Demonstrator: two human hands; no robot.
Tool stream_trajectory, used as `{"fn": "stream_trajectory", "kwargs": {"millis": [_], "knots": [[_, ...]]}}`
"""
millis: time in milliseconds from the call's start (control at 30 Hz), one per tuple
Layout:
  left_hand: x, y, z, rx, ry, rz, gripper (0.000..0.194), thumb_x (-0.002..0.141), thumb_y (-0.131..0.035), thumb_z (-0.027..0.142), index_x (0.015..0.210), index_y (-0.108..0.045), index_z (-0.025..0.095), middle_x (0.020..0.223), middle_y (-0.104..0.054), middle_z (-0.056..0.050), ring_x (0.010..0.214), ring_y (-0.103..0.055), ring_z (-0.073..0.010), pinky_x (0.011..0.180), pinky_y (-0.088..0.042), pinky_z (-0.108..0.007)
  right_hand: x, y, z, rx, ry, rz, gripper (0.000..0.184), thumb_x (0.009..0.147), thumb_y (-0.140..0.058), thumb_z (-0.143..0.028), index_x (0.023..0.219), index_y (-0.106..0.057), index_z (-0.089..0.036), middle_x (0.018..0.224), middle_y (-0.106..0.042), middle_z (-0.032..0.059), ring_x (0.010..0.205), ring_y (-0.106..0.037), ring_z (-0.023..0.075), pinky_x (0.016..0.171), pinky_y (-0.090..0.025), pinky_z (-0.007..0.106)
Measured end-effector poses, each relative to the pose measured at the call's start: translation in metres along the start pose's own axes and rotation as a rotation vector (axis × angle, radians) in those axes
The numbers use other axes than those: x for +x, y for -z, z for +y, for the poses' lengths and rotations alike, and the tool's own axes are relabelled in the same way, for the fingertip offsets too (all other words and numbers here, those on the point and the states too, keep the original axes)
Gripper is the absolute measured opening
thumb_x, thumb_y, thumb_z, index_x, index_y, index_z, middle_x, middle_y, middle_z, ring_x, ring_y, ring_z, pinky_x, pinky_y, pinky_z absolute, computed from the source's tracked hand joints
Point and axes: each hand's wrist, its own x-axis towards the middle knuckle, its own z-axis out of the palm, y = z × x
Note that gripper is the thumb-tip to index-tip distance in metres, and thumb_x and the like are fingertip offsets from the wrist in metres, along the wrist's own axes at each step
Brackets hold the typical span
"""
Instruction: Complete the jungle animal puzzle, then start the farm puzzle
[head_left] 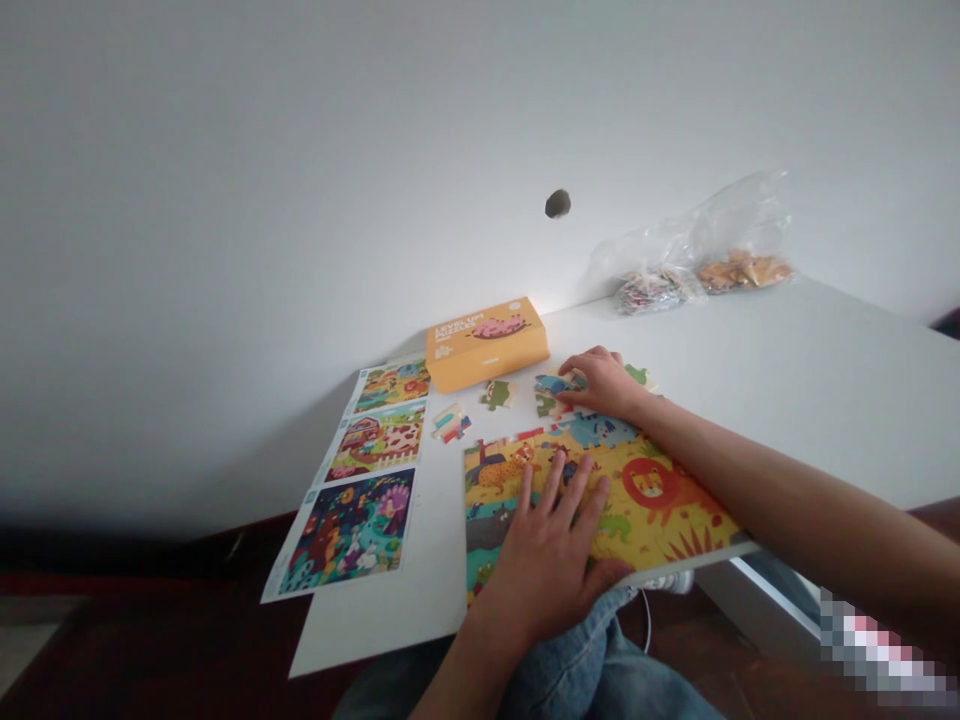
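My left hand [551, 545] lies flat with fingers spread on a colourful animal picture board [487, 540] at the table's near edge; a lion, a leopard and an elephant show on it. Beyond the board's far edge, my right hand [604, 382] reaches over a group of jigsaw pieces [546, 395], its fingers bent down onto a blue and green one. Whether it grips that piece or only touches it, I cannot tell. A green piece [639, 375] shows just right of this hand. Two more puzzle pieces lie apart to the left, one green [497, 394] and one multicoloured [451, 424].
An orange puzzle box [487, 345] stands against the wall. Left of the board is a sheet with three pictures [352, 480], overhanging the table's left edge. Clear plastic bags of pieces [656, 290] sit at the back right of the white table [847, 370]. The wall has a round hole [558, 204].
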Motion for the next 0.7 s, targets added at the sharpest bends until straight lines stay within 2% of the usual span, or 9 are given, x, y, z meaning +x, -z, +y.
{"fn": "stream_trajectory", "kwargs": {"millis": [133,200,333,400,433,500,633,700], "knots": [[0.0,0.001,-0.003,-0.036,0.009,0.009,0.074,0.094,-0.031,0.068,0.156,-0.019,0.03,0.165,-0.009,-0.002,0.151,-0.005,-0.0336,0.119,-0.017,-0.062,-0.002,0.012,0.004,0.064,-0.008,-0.008,0.043,0.075,-0.075,-0.045,0.112,-0.067,-0.024,0.11,-0.07,0.0082,0.111,-0.055,0.0322,0.099,-0.035,0.051],[0.0,0.001,-0.003,-0.043,0.009,0.015,0.073,0.094,-0.032,0.068,0.156,-0.02,0.03,0.165,-0.01,-0.002,0.151,-0.005,-0.0331,0.119,-0.017,-0.061,-0.006,0.022,0.003,0.175,0.034,-0.043,0.05,0.074,-0.076,-0.046,0.117,-0.065,-0.023,0.113,-0.07,0.0072,0.108,-0.057,0.0294,0.1,-0.037,0.05],[-0.003,0.001,-0.004,-0.044,0.005,0.018,0.075,0.094,-0.033,0.068,0.156,-0.018,0.03,0.165,-0.011,-0.002,0.151,-0.006,-0.0333,0.12,-0.017,-0.06,-0.017,0.037,-0.007,0.527,0.212,-0.31,0.058,0.075,-0.075,-0.043,0.125,-0.059,-0.019,0.113,-0.069,0.0071,0.101,-0.063,0.0216,0.092,-0.047,0.037],[-0.004,0.001,-0.005,-0.046,0.005,0.013,0.074,0.094,-0.033,0.068,0.156,-0.018,0.031,0.165,-0.011,-0.002,0.151,-0.007,-0.0332,0.12,-0.016,-0.06,-0.02,0.037,-0.012,0.584,0.256,-0.416,0.058,0.074,-0.076,-0.042,0.125,-0.06,-0.018,0.11,-0.07,0.0071,0.099,-0.064,0.0204,0.089,-0.049,0.035],[-0.005,0.001,-0.006,-0.049,0.004,0.011,0.074,0.094,-0.033,0.068,0.156,-0.018,0.031,0.165,-0.011,-0.002,0.151,-0.007,-0.0331,0.12,-0.015,-0.06,-0.021,0.035,-0.014,0.574,0.257,-0.429,0.059,0.073,-0.077,-0.041,0.124,-0.06,-0.018,0.109,-0.07,0.0072,0.099,-0.065,0.0204,0.089,-0.05,0.035],[-0.006,0.002,-0.006,-0.055,0.003,0.006,0.073,0.094,-0.032,0.067,0.156,-0.019,0.03,0.165,-0.011,-0.001,0.151,-0.007,-0.0329,0.12,-0.014,-0.06,-0.019,0.03,-0.013,0.493,0.224,-0.38,0.058,0.072,-0.077,-0.041,0.123,-0.06,-0.019,0.109,-0.071,0.0071,0.1,-0.066,0.0213,0.094,-0.048,0.038],[-0.006,0.004,-0.006,-0.079,0.006,-0.003,0.072,0.095,-0.032,0.067,0.155,-0.021,0.03,0.165,-0.013,-0.002,0.151,-0.01,-0.033,0.12,-0.015,-0.061,-0.01,0.024,0.0,0.26,0.101,-0.195,0.052,0.073,-0.076,-0.04,0.12,-0.062,-0.023,0.112,-0.071,0.0066,0.106,-0.065,0.0247,0.106,-0.037,0.047],[-0.006,0.006,-0.006,-0.1,0.014,-0.015,0.071,0.095,-0.033,0.067,0.155,-0.022,0.03,0.165,-0.014,-0.001,0.151,-0.012,-0.0327,0.12,-0.016,-0.061,-0.008,0.024,0.007,0.219,0.082,-0.156,0.052,0.073,-0.076,-0.039,0.12,-0.063,-0.022,0.112,-0.07,0.0073,0.104,-0.065,0.0248,0.102,-0.04,0.044]]}}
